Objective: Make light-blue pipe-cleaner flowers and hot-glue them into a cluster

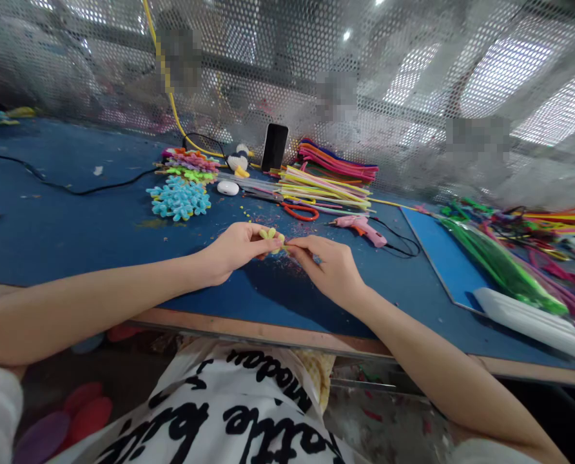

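A small pale-yellow pipe-cleaner flower point(269, 234) is held just above the blue table. My left hand point(234, 250) is closed, pinching its loops between thumb and fingers. At its right side my right hand point(329, 263) pinches an end of the same yellow pipe cleaner, thumb against forefinger. The fingers hide part of the piece. Just beyond the hands lie red-handled scissors point(301, 212) and a bundle of yellow pipe cleaners point(323, 190). To the left is a pile of light-blue fuzzy snowflake shapes point(178, 198).
A pink glue gun point(362, 229) with a black cord lies right of my hands. Behind stand a phone point(274, 147) and pink pipe cleaners point(338, 161), before a perforated metal screen point(287, 77). A white case point(228, 187) sits mid-table. Bagged green pipe cleaners point(505, 267) lie far right.
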